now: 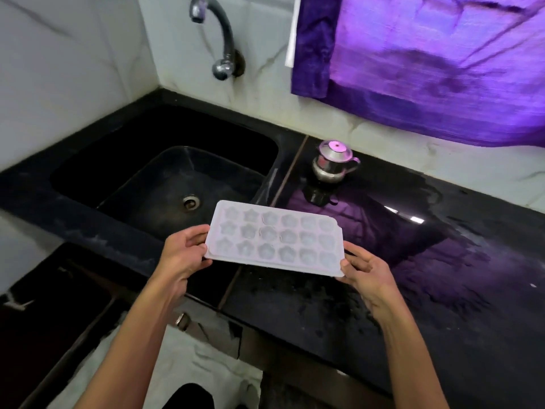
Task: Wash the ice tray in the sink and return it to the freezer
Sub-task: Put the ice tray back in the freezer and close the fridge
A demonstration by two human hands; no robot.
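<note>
Left hand [184,252] and right hand [364,271] each grasp an end of the tray [275,239], held above the table [339,305] edge beside the sink [165,178]. Fingers beneath tray hidden; cells appear empty, contents unclear.

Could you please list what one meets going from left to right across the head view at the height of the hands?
Left hand → ice tray → right hand, with the wet black counter beyond.
</note>
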